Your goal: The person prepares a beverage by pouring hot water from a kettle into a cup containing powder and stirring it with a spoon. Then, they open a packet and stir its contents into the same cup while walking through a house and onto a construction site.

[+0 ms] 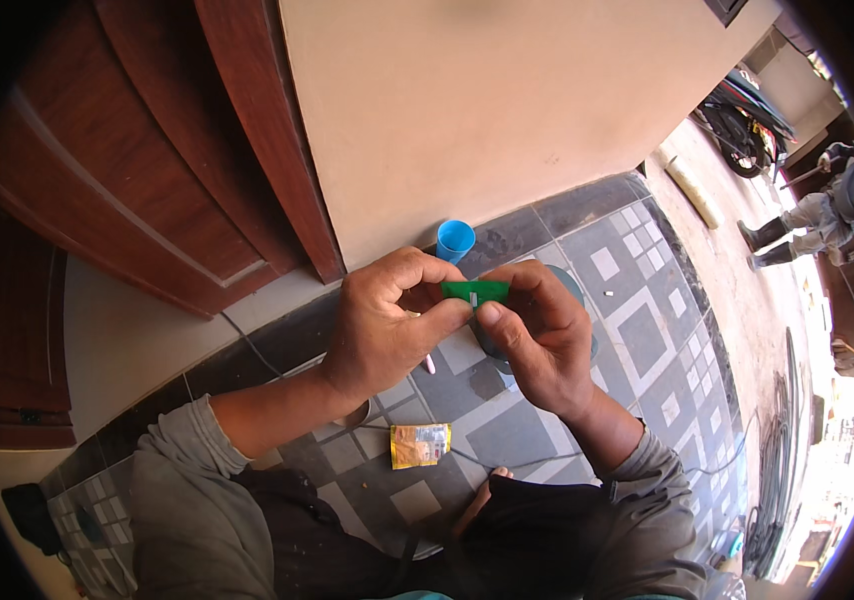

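Observation:
My left hand (389,322) and my right hand (543,341) meet in front of me, thumbs and fingertips pinching a small green packet (457,289) from both ends. A small white patch shows at the packet's middle. Behind the hands, a blue plastic cup (455,238) stands near the wall. A bluish-green rounded object (565,281) is mostly covered by my right hand; its kind is unclear. Below my left hand shows the pale tip of a thin stick-like thing (429,364). On the tiled floor lies a yellow-edged pouch (421,445) that bears writing.
A thin cable (547,457) crosses the patterned floor tiles (498,431). To the left is a brown wooden door (134,165), beside a beige wall (472,112). Outside at right are a person in boots (821,217), a motorcycle (742,131), a pale tube (692,191) and coiled hoses or cables (772,472).

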The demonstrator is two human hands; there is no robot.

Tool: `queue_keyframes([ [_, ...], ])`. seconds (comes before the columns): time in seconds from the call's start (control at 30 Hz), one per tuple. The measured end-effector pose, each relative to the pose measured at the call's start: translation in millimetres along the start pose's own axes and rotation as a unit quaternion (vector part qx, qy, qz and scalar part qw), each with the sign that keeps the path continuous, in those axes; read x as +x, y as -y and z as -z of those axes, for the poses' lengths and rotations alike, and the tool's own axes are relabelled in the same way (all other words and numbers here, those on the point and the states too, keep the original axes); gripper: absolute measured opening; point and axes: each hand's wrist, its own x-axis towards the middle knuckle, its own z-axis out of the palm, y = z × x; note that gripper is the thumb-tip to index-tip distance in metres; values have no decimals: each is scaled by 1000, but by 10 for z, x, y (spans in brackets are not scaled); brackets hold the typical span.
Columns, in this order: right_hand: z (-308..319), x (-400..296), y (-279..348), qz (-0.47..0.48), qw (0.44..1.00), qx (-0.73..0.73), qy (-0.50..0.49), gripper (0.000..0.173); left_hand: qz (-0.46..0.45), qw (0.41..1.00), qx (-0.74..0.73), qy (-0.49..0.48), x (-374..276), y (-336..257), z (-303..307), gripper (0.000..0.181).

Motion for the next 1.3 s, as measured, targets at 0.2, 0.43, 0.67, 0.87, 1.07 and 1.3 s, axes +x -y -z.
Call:
queue_keyframes([
  [0.2,7,-25,-71,-71,980,185,-14,14,-48,996,-67,-24,8,4,-7,14],
  [0.43,-37,-51,-70,-52,993,109,-2,9,-50,998,-1,-34,5,-50,-5,10],
  [0.67,-2,-27,-71,21,1000,11,-5,7,-77,996,-33,7,-12,13,-7,13],
  [0.87,-32,6,-48,80,995,-48,-33,7,-129,991,38,19,-34,-36,-18,13],
  [1.07,37,21,19,114,987,-117,5,8,-149,986,74,7,-56,-74,-37,14],
  [1.3,54,21,125,117,978,-171,13,7,-165,982,92,-27,-44,-65,-98,14],
])
